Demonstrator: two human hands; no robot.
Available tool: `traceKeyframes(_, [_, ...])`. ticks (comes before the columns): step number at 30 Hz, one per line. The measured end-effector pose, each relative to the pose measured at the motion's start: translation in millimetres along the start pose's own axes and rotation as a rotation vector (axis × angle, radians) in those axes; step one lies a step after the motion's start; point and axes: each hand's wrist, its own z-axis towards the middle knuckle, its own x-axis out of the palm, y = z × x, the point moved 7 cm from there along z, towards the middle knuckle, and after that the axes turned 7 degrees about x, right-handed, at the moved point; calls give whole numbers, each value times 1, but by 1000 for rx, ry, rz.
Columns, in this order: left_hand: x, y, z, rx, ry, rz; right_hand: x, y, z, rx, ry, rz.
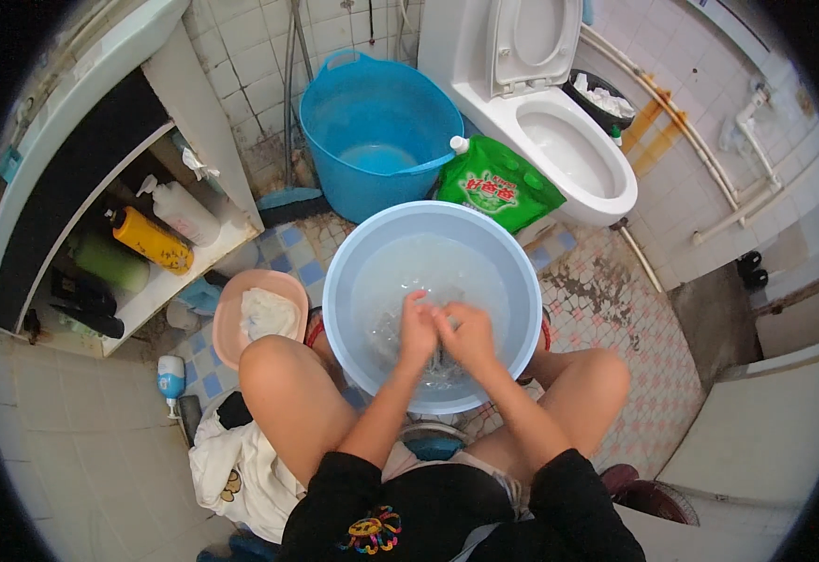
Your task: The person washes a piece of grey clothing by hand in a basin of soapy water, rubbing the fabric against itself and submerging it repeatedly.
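A light blue basin (336, 309) full of cloudy water stands on the floor between my knees. Over the water, inside the rim, my left hand (417, 330) and my right hand (467, 333) are close together and touching. Fingers on both hands are curled inward, and whatever they hold, if anything, is hidden or too small to name. Below them the water (437, 262) is rippled and splashing, with bubbles on its surface. Behind the basin's far edge, a green detergent pouch (498, 183) with a white cap leans against the toilet.
A large blue tub (376, 122) and the white toilet (606, 183) stand at the back. To the left are a pink basin (231, 323) with white cloth (269, 314), a blue-and-white bottle (171, 377), white clothing (241, 468) and a shelf (231, 229) of bottles.
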Motion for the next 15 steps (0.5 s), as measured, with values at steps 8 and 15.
traceKeyframes(8, [2, -24, 1, 238, 6, -42, -11, -69, 27, 358, -25, 224])
traceKeyframes(15, [-3, -22, 4, -39, 253, 137, -24, -84, 34, 380, -8, 418])
